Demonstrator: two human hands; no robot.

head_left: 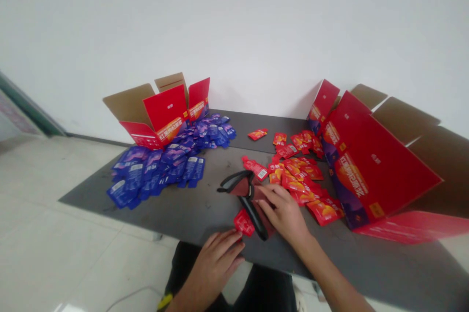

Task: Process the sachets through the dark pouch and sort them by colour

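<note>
On the grey worktop [216, 209], left of an open red box [370, 165], a maroon-and-black tool [252, 217] sits over a small red packet [244, 222] near the front edge. Blur leaves its exact kind unclear; fingers cover its right side, and it hides part of the packet. The right grip [287, 212] clasps the tool; the left grip [216, 256] is loose, fingertips touching the packet.

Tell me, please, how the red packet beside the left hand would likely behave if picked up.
The red packet probably flexes, as similar overlapping packets look thin. Smaller than the left hand, it is likely light. Its flattish shape seems unlikely to roll.
</note>
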